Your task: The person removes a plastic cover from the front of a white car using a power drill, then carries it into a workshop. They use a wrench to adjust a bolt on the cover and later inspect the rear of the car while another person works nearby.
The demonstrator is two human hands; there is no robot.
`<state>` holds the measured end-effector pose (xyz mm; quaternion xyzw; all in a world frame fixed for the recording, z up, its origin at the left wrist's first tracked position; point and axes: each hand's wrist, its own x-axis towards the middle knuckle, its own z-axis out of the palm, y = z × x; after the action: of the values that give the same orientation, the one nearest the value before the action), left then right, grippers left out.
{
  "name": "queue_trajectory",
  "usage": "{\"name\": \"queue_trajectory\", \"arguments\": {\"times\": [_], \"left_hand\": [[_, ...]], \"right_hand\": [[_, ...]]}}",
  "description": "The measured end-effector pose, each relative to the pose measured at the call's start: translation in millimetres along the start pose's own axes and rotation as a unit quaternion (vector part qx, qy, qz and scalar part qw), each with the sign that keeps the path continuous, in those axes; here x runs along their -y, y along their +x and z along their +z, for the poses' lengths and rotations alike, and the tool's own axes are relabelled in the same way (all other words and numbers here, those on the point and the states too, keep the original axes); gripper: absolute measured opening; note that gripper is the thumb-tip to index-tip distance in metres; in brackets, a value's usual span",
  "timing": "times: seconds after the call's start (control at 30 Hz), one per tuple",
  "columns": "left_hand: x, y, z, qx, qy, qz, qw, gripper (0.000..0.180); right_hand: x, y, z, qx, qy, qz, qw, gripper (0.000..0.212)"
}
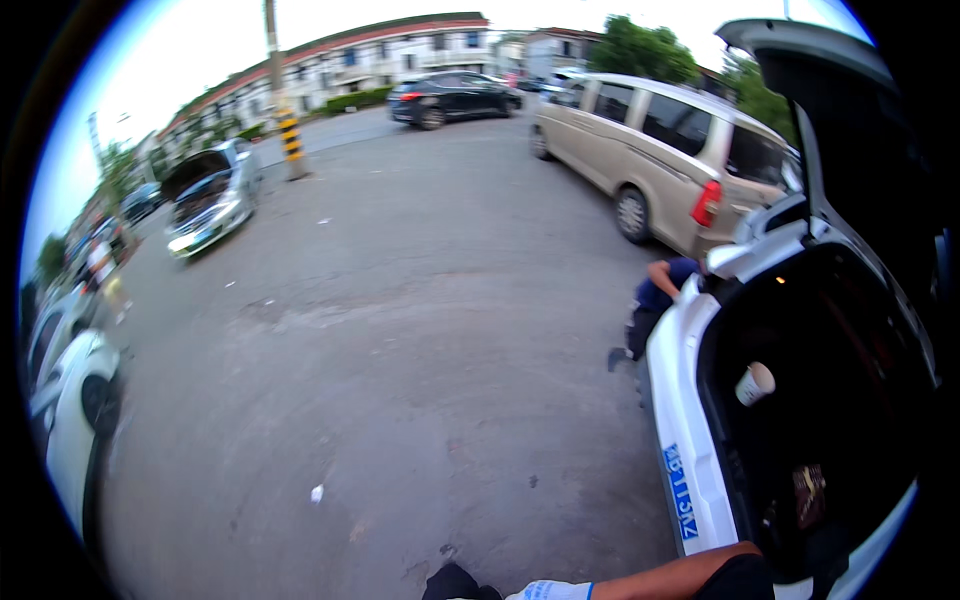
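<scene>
One gloved right hand (548,591), lower edge | open trunk (825,345) | white container (755,384) inside

An outdoor paved lot (400,350), shown by the beige van (660,160), striped pole (290,138) and open-hooded car (212,208).

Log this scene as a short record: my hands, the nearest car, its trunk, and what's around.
Right hand: in a white-and-blue glove, cut off by the lower edge; fingers not visible
Left hand: out of view
Nearest car: white car, trunk lid raised
In trunk: white cylindrical container, dark brown item
Beside car: person in dark blue top, bent low
Beyond: beige van, black SUV, silver car with hood up
Ground: grey pavement
</scene>
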<state>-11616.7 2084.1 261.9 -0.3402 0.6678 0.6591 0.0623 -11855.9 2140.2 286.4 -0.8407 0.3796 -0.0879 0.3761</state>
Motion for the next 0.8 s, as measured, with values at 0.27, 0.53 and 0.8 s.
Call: {"name": "queue_trajectory", "arguments": {"times": [0.27, 0.53, 0.8], "left_hand": [[-88.1, 249.2, -225.7, 0.116, -0.032, -0.012, 0.993, 0.028], [-177.8, 488.1, -419.6, 0.234, -0.032, -0.001, 0.972, 0.039], [-318.1, 746.6, -577.8, 0.068, -0.192, -0.034, 0.978, 0.044]], "right_hand": [[-180.3, 91.2, -193.5, -0.063, -0.009, 0.131, 0.989, 0.024], [-340.6, 133.7, -380.0, -0.370, 0.241, 0.294, 0.848, 0.051], [-548.7, 100.2, -502.7, -0.638, 0.625, 0.145, 0.426, 0.022]]}}
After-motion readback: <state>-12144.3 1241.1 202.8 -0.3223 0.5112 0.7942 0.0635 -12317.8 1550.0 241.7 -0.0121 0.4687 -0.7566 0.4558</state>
